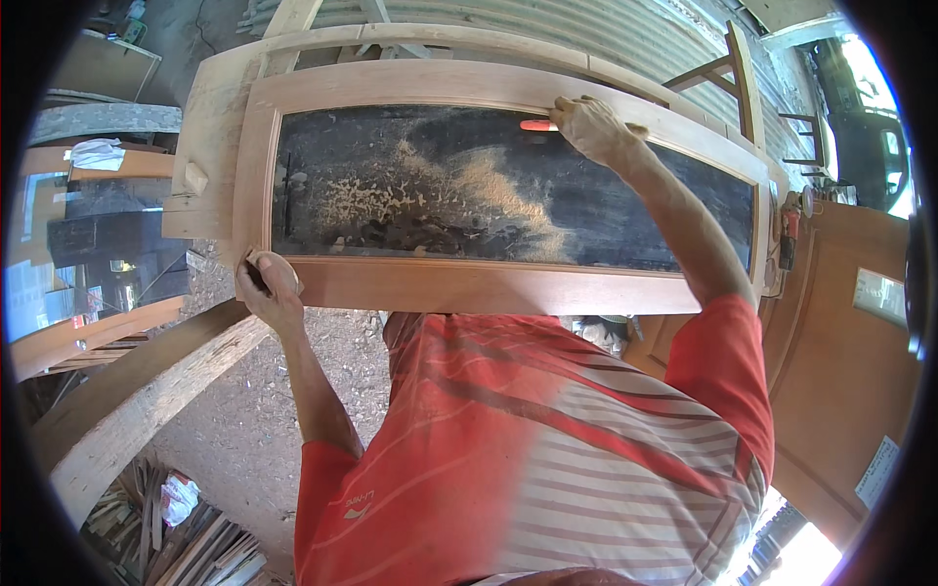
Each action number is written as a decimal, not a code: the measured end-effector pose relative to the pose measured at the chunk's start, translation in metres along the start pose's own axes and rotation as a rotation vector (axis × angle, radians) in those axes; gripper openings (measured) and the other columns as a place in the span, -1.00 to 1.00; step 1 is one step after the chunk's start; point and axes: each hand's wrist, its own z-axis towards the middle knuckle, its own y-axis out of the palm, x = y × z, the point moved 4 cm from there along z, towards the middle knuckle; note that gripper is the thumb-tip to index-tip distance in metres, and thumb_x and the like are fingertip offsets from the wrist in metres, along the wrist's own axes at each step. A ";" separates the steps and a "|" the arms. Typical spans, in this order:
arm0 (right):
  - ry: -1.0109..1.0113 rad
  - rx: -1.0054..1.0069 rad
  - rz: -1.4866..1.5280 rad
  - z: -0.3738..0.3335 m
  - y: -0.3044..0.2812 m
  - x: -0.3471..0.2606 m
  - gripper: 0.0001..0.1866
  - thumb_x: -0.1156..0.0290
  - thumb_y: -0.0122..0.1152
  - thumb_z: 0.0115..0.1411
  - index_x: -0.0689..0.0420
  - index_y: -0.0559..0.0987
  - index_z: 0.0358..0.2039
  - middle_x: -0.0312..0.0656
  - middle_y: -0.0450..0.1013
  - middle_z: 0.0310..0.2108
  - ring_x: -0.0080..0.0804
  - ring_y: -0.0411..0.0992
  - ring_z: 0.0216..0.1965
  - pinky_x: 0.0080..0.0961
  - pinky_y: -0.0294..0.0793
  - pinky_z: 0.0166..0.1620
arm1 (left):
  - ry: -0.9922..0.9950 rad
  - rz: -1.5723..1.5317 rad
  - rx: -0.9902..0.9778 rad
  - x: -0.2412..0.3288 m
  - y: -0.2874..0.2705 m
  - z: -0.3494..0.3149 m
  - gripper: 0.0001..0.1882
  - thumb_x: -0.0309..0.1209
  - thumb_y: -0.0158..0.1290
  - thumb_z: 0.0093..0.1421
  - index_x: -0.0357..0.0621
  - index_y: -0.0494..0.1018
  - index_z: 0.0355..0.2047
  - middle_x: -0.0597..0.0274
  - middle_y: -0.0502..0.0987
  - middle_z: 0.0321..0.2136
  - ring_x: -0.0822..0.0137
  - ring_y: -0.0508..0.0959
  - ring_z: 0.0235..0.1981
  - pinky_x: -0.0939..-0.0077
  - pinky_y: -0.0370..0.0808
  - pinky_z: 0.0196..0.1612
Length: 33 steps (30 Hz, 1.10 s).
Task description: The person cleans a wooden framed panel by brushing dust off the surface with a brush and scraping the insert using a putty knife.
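Observation:
In front of me, a light wooden framed panel (440,283), like a door, lies across wooden supports. Its dark inset (391,146) is streaked with pale dust and shavings. At the far moulding, right of the middle, my right hand (591,127) is closed round a slim tool with a red-orange end (536,125). The hand covers most of that tool, so its kind is unclear. My left hand (274,288) is at the near left corner of the frame, its fingers curled. A pale rounded shape shows at those fingers, but I cannot make out what it is.
A thick wooden beam (147,400) runs below the panel's left end. Scrap wood strips (205,547) lie at lower left. Another glazed frame (107,234) stands left, and a brown wooden door (840,283) right. Corrugated sheeting (547,34) lies beyond.

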 end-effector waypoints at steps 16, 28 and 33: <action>0.554 0.416 -0.238 -0.083 -0.132 0.206 -0.71 0.18 -0.01 0.39 0.12 0.55 -0.20 0.13 0.51 -0.42 0.12 0.56 -0.31 -0.05 0.50 -0.25 | -0.216 -0.241 -0.071 -0.039 0.006 -0.002 -0.49 -0.13 0.06 0.40 -0.46 0.47 0.02 -0.11 0.56 -0.10 0.11 0.56 -0.08 0.25 0.48 0.05; 1.093 0.807 0.731 -0.180 -0.044 0.165 -0.45 -0.03 0.16 0.19 0.33 0.67 -0.43 0.09 0.58 -0.53 -0.09 0.61 -0.37 -0.16 0.52 -0.18 | -0.011 -0.069 0.015 -0.007 0.003 0.001 -0.50 -0.16 0.02 0.41 -0.49 0.48 -0.01 -0.16 0.58 -0.14 0.06 0.58 -0.11 0.20 0.48 0.03; 1.102 1.224 0.604 -0.175 -0.071 0.182 -0.64 0.19 0.26 0.13 0.29 0.71 -0.38 -0.08 0.60 -0.48 -0.39 0.56 -0.36 -0.37 0.49 -0.21 | 0.005 -0.079 -0.010 0.004 0.004 0.002 -0.50 -0.16 0.01 0.41 -0.48 0.48 -0.01 -0.17 0.59 -0.14 0.05 0.58 -0.10 0.20 0.47 0.04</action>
